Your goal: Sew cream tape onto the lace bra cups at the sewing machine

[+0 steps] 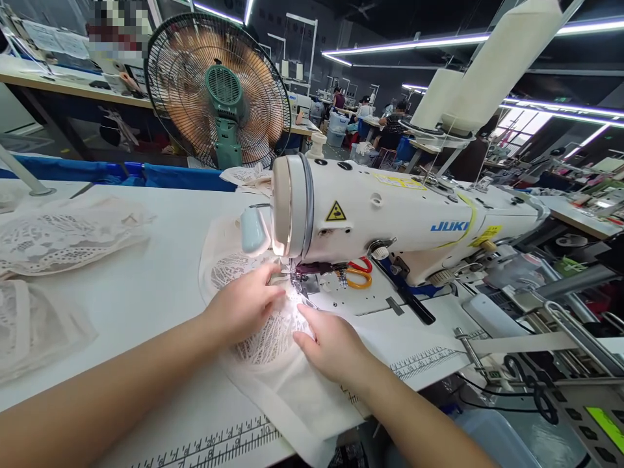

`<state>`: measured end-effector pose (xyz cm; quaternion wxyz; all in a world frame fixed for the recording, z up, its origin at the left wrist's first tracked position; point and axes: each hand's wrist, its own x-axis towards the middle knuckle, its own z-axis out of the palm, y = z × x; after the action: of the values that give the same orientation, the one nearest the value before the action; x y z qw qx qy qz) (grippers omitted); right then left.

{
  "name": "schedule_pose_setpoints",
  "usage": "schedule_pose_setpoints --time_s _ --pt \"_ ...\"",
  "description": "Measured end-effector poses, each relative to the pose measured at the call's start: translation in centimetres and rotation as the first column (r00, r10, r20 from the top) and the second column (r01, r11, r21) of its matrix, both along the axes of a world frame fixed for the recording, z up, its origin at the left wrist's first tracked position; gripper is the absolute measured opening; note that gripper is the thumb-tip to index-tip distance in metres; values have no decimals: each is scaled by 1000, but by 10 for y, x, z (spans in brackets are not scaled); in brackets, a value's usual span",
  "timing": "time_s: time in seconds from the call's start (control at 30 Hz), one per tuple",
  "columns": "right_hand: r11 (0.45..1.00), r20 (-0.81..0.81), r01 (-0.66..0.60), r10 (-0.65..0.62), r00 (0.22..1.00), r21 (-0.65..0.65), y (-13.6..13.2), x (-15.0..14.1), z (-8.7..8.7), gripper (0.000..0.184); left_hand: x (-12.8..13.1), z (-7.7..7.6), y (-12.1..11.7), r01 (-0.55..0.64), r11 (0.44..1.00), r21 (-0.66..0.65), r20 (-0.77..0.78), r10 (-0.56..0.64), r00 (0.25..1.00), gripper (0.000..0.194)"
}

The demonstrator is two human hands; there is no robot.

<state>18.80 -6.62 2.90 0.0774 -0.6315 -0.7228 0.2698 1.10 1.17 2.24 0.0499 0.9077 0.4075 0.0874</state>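
Cream lace fabric [266, 348] with a plain cloth border lies under the head of a white sewing machine [361, 208]. My left hand [244, 302] is closed on the lace just left of the presser foot [295, 278], its fingertips close to the needle area. From the right, my right hand [334, 341] grips the same fabric, thumb and forefinger bent toward the stitching spot. A bright lamp lights the lace between both hands. Below them, a plain strip of the cloth hangs over the table's front edge. The needle tip is too small to make out.
Other lace pieces [63, 234] lie on the left of the table [170, 227]. Scissors with red and orange handles [358, 276] rest behind the needle plate, near a black-handled tool [414, 302]. A large fan [219, 91] stands behind. Thread cones [502, 65] rise at right; people sit farther back.
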Motion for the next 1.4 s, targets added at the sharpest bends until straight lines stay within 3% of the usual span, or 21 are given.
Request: schedule_pose_setpoints --time_s 0.1,0.2,0.3,0.5,0.73,0.93,1.17,1.4 --pt "998 61 -41 39 997 38 -9 6 -3 45 -12 1 -16 69 997 18 -42 -68 997 33" --pt "983 153 -142 123 981 120 -19 11 -8 41 -16 4 -30 36 998 -46 -201 -44 979 89" --pt "969 275 -220 182 944 115 -26 12 -13 34 -11 6 -33 -33 986 -166 -321 -22 947 109" --pt "950 353 -260 186 917 175 -26 14 -17 27 -4 3 -32 -96 975 -199 -336 24 942 106" --pt "934 365 -281 188 912 220 -15 17 -20 36 -8 -7 -21 -92 984 -154 -295 43 954 105" --pt "957 393 -272 212 895 104 2 14 -8 40 -8 -3 -2 -112 979 -172 -319 52 946 100" --pt "967 443 -198 251 861 -162 22 -2 16 49 -10 1 25 -67 980 -189 -316 4 949 94" --pt "953 467 -157 266 843 -259 34 -15 27 58 -17 5 47 -82 951 -297 -254 4 967 93"
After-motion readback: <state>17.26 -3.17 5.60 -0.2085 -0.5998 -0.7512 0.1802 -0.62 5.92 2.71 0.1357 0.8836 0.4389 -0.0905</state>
